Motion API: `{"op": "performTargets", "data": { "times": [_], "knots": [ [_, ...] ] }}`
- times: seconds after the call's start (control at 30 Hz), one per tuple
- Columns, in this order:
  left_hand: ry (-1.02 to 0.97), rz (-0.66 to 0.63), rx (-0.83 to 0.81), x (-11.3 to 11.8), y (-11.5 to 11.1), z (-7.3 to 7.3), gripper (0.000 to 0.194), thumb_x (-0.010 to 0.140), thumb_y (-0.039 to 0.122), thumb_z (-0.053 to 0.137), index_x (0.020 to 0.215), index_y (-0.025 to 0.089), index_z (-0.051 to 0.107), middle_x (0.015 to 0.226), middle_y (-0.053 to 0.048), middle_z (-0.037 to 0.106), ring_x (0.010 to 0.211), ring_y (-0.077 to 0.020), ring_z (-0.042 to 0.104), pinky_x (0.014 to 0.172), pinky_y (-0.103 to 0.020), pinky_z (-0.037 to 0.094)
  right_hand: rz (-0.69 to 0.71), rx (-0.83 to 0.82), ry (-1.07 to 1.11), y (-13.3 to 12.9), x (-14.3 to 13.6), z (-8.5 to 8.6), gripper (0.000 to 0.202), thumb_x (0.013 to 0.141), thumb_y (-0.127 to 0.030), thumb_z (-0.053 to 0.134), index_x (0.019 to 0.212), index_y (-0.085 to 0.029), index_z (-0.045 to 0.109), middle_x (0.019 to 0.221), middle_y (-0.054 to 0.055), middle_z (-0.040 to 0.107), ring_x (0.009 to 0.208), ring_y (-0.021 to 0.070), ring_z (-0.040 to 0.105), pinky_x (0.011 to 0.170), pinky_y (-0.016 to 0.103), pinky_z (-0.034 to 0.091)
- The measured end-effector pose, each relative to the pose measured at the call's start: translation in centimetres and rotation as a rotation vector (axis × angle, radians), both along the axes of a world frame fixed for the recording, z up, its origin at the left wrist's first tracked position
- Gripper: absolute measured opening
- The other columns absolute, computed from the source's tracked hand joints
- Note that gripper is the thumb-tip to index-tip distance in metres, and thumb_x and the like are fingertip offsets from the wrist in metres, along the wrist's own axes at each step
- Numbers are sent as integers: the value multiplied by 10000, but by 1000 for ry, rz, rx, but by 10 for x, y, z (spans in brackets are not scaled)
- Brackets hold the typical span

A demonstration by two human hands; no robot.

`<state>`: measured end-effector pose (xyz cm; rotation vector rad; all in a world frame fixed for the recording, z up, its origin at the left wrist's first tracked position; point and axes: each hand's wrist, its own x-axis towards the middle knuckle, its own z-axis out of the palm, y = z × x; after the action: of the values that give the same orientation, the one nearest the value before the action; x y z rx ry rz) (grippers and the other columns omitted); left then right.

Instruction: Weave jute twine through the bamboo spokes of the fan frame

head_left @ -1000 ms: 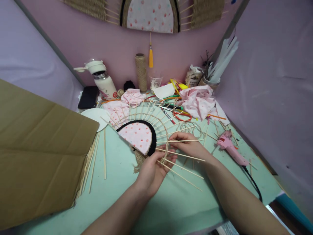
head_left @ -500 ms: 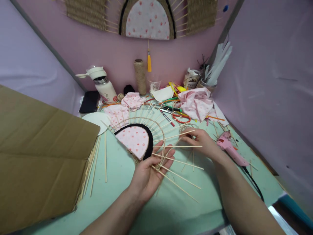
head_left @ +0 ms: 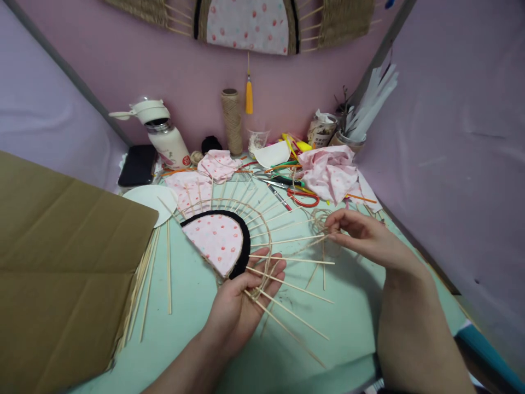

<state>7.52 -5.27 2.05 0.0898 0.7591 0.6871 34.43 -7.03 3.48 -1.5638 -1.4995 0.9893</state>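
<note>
My left hand (head_left: 241, 306) grips the lower edge of a half-round fan craft (head_left: 213, 241), thumb on top and fingers beneath its sticks. The craft has a pink dotted fabric centre, a black rim and thin wooden sticks (head_left: 303, 284) radiating outward. A ring of twine (head_left: 268, 230) runs across the sticks. At the right, my right hand (head_left: 353, 230) pinches jute twine (head_left: 305, 249), which stretches back toward my left fingers. A loose tangle of the same twine (head_left: 320, 219) lies beside the right fingertips.
Brown cardboard (head_left: 69, 262) covers the left side, with loose sticks (head_left: 139, 295) beneath its edge. Behind stand a white bottle (head_left: 168, 145), a twine spool (head_left: 232, 123) and a can (head_left: 322, 131). Red-handled scissors (head_left: 303, 197) lie near crumpled pink fabric (head_left: 328, 169).
My right hand has moved right and pulled the twine out into a longer stretch. The view has shifted slightly; the pink glue gun is now hidden behind my right arm.
</note>
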Motion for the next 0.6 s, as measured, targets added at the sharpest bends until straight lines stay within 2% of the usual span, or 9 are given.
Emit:
{"op": "performTargets", "data": {
  "times": [0.13, 0.27, 0.37, 0.47, 0.6],
  "knots": [
    [29, -16, -26, 2, -1, -2, 428, 682, -47, 499, 1039, 145, 637, 1089, -93, 696, 1027, -232, 659, 989, -393, 469, -85, 74, 1, 4, -5, -3, 222, 785, -384, 663, 870, -198, 577, 805, 44, 582, 688, 146, 524, 594, 266, 427],
    [25, -15, -9, 1, -2, -1, 429, 677, -40, 501, 1043, 141, 634, 1114, -97, 687, 1077, -262, 634, 977, -397, 475, -97, 96, -176, 11, -10, -8, 167, 803, -361, 628, 809, -194, 617, 772, 43, 621, 701, 163, 543, 627, 288, 427],
    [18, -8, 6, 0, -2, 1, 412, 691, -27, 508, 1048, 137, 633, 1134, -100, 680, 1104, -289, 616, 953, -407, 490, -153, 77, -264, 13, -12, -9, 198, 782, -381, 639, 740, -187, 635, 731, 44, 646, 660, 163, 544, 602, 289, 418],
    [24, -2, 10, -2, -2, 5, 324, 764, 52, 532, 1058, 134, 639, 1165, -106, 668, 1105, -292, 615, 930, -396, 505, -198, 6, -274, 12, -9, -10, 266, 757, -432, 651, 677, -179, 628, 631, 28, 617, 563, 141, 498, 519, 269, 379],
    [26, 7, 55, -4, -2, 10, 258, 840, 197, 554, 1073, 135, 644, 1208, -119, 647, 1112, -288, 611, 927, -391, 506, -154, -53, -236, 11, -5, -13, 298, 753, -459, 643, 664, -175, 631, 597, 16, 592, 538, 131, 482, 487, 254, 359]
  ]
}}
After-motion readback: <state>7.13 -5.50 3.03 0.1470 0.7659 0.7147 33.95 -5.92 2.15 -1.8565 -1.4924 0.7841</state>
